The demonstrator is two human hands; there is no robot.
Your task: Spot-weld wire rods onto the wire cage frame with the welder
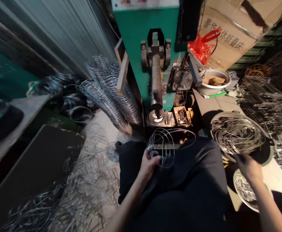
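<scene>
My left hand (150, 163) is closed around the lower left side of a wire frame (165, 147), a cage-like piece of bent metal rods. The frame is above my lap, and a large loop of it reaches out to the right. At the right, my right hand (250, 169) is at the near rim of a wide pan (267, 137) of curved wire pieces (237, 133). Its fingers are in shadow and blurred, so whether they grip a wire does not show. Beneath that hand sits a smaller bowl (235, 182) of short metal pieces (243, 187).
A green machine (133, 29) with a round metal arm (156, 77) stands ahead. Tall stacks of wire rings (107, 103) lean at its left. Loose wires (88, 180) cover the floor; metal rods (273, 100) pile at right. A white basin (210, 90) sits near a cardboard box (228, 35).
</scene>
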